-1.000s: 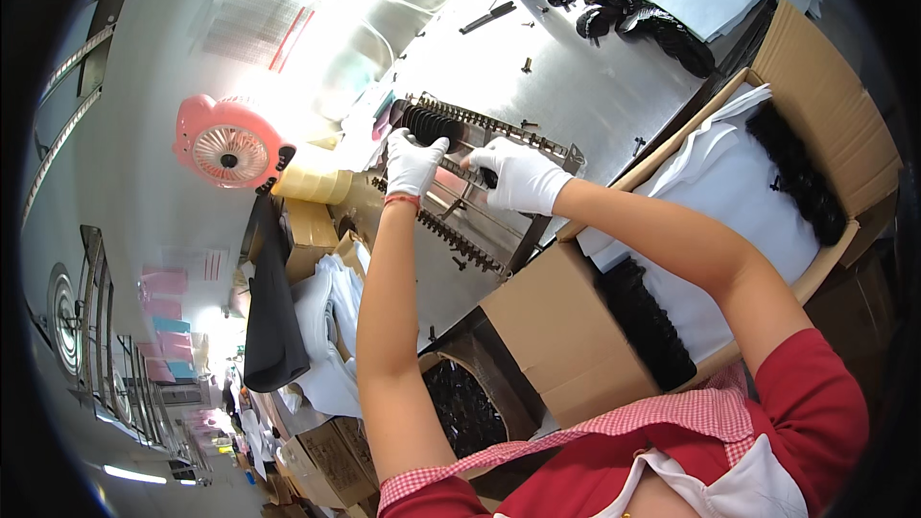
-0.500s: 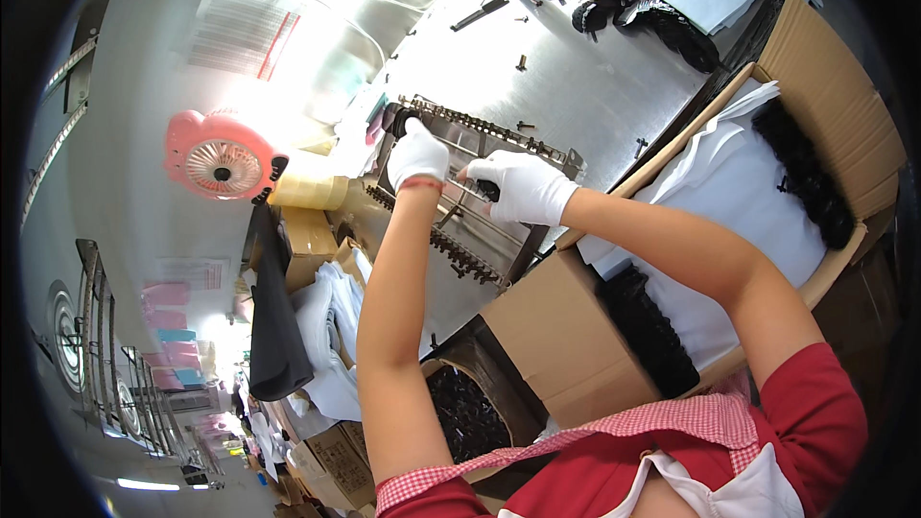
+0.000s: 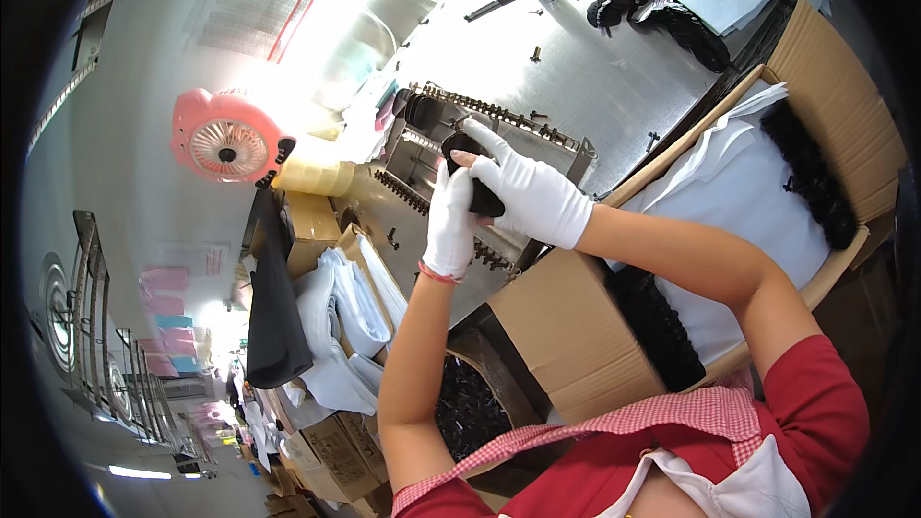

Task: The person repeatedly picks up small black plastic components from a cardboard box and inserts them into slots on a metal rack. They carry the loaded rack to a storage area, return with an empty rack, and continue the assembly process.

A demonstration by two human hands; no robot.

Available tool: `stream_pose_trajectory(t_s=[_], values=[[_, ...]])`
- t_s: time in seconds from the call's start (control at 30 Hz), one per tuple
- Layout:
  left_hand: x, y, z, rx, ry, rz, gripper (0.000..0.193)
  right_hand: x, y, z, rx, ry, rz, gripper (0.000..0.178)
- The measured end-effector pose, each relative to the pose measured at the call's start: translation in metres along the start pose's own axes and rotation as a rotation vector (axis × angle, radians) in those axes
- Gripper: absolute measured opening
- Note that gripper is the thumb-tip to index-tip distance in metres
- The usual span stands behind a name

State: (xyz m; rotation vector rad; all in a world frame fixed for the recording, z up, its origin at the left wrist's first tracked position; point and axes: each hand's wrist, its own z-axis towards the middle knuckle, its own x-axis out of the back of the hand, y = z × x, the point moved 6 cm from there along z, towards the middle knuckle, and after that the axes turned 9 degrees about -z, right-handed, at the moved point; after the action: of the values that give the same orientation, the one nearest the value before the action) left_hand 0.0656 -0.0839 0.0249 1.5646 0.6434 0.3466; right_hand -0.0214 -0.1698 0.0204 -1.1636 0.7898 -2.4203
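Note:
Both my hands wear white gloves with some bare fingertips. They meet over the near part of a metal rack (image 3: pixel 566 142) edged with rows of small dark studs. My left hand (image 3: pixel 449 228) is closed against the near side of a dark, rounded flat piece (image 3: pixel 485 200). From the other side my right hand (image 3: pixel 537 194) grips the same black piece, its thumb across it and its forefinger stretched along the far edge. The fingers hide part of it, so I cannot tell whether it is one piece or several. More black rounded pieces (image 3: pixel 419 111) stand in the rack's far left end.
An open cardboard box (image 3: pixel 566 326) at right holds white sheets (image 3: pixel 743 206) and rows of black parts (image 3: pixel 811 173). Small screws (image 3: pixel 535 55), a black pen (image 3: pixel 494 5) and black plastic wrapping (image 3: pixel 662 24) lie on the metal table. A pink fan (image 3: pixel 228 139) is at left.
My left hand has come back from the rack's far left end toward me and met my right hand. Black pieces now show at that end, and the dark piece is between both hands.

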Motion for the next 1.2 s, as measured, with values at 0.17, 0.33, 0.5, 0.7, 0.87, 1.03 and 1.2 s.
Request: stream_pose_trajectory(t_s=[0.17, 0.33, 0.5, 0.7, 0.87, 1.03, 1.2], values=[[-0.016, -0.002, -0.033, -0.176, 0.183, -0.026, 0.048, 0.034, -0.028, -0.016, 0.104, -0.073, 0.099, 0.094], [-0.043, -0.001, -0.080, -0.097, 0.092, -0.166, 0.033, 0.079, -0.028, -0.018, 0.002, 0.121, 0.147, 0.073], [-0.054, -0.020, -0.129, -0.066, 0.161, -0.392, 0.026, 0.060, -0.083, -0.022, 0.576, 0.089, -0.321, 0.014], [-0.020, -0.062, -0.199, -0.183, 0.358, -0.241, 0.042, 0.018, -0.182, -0.040, 0.911, -0.129, 0.245, 0.068], [0.018, -0.060, -0.225, -0.242, 0.607, -0.225, 0.042, 0.007, -0.176, -0.062, 0.642, -0.483, 0.024, 0.078], [0.021, -0.050, -0.206, -0.049, 0.497, 0.137, 0.038, -0.016, -0.139, -0.085, 0.395, -0.496, -0.030, 0.057], [0.014, 0.009, -0.133, 0.199, -0.100, 0.511, 0.031, 0.004, -0.062, -0.043, 0.181, -0.416, 0.186, 0.050]])
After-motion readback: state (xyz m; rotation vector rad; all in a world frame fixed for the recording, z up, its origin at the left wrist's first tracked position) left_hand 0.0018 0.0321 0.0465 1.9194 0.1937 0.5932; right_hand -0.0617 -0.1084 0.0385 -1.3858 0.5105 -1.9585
